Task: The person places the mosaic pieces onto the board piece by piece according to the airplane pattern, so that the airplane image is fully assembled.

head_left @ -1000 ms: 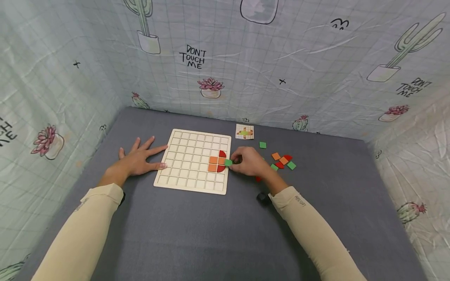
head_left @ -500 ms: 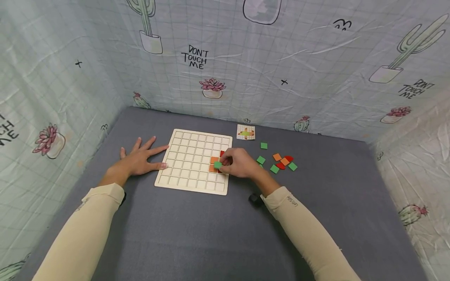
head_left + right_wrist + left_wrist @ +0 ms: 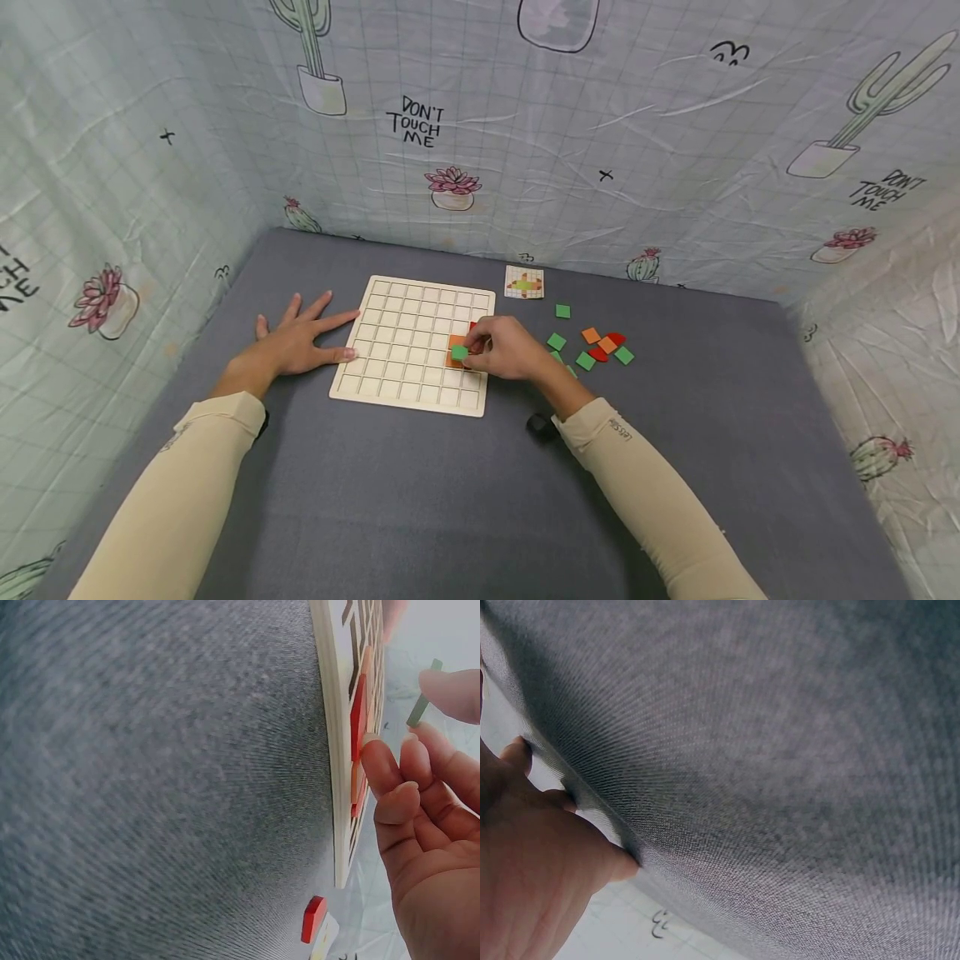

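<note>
I am at a dark grey table (image 3: 375, 492) with a woven-looking surface. Pale, creased fabric (image 3: 540, 117) walls it in on the left, far and right sides, printed with a faint grid, potted cacti and "DON'T TOUCH ME". My left hand (image 3: 295, 344) lies spread at the left edge of the pale gridded board (image 3: 397, 342). My right hand (image 3: 504, 346) pinches a green square (image 3: 459, 353) just above the board's right part, over orange tiles (image 3: 455, 341). Loose tiles (image 3: 607, 345) lie farther right; a pattern card (image 3: 524, 282) lies beyond the board's far right corner.
</note>
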A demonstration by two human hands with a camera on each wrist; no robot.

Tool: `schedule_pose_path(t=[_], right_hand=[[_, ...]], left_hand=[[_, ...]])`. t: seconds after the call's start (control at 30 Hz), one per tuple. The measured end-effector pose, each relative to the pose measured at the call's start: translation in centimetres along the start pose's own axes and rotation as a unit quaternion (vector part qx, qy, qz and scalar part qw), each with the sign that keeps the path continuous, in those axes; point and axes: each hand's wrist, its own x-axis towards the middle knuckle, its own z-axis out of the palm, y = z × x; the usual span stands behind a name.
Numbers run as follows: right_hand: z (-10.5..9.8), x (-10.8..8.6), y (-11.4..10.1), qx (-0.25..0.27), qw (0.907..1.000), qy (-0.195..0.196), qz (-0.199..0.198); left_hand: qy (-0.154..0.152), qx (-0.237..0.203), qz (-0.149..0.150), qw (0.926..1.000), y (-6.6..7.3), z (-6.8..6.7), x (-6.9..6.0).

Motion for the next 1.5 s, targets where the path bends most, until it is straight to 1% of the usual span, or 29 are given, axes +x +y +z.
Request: schedule_pose_path(t=[0.37, 0.5, 0.63, 0.8, 0.97, 1.17, 1.33, 1.5], right_hand=[[-0.1, 0.2, -0.1, -0.004, 0.9999, -0.002, -0.009], [0.1, 0.4, 0.0, -0.017, 0.9998, 0.002, -0.012], [0.3, 0.6, -0.2, -0.028, 0.9996, 0.000, -0.003], [0.6, 1.1, -0.3, -0.028, 0.9995, 0.003, 0.015], [0.9, 1.5, -0.6, -0.024, 0.9995, 0.015, 0.014], [1.1, 2.0, -0.8, -0.038, 0.9988, 0.028, 0.017], [1.2, 2.3, -1.0, -0.040, 0.9984, 0.029, 0.029], [1.1, 2.5, -1.0, -0.040, 0.9985, 0.028, 0.025]], left_hand=[[0.002, -0.002, 0.000, 1.0000, 0.1, 0.1, 0.0], [0.002, -0.002, 0.000, 1.0000, 0.1, 0.1, -0.1], [0.002, -0.001, -0.001, 1.0000, 0.2, 0.0, -0.1], [0.002, -0.003, 0.000, 1.0000, 0.2, 0.0, -0.1], [0.000, -0.004, 0.000, 1.0000, 0.2, 0.0, -0.2], [0.002, -0.005, -0.001, 1.0000, 0.2, 0.0, -0.2], [0.002, -0.004, -0.002, 1.0000, 0.2, 0.0, -0.2], [0.002, -0.003, -0.006, 1.0000, 0.4, 0.0, -0.2]])
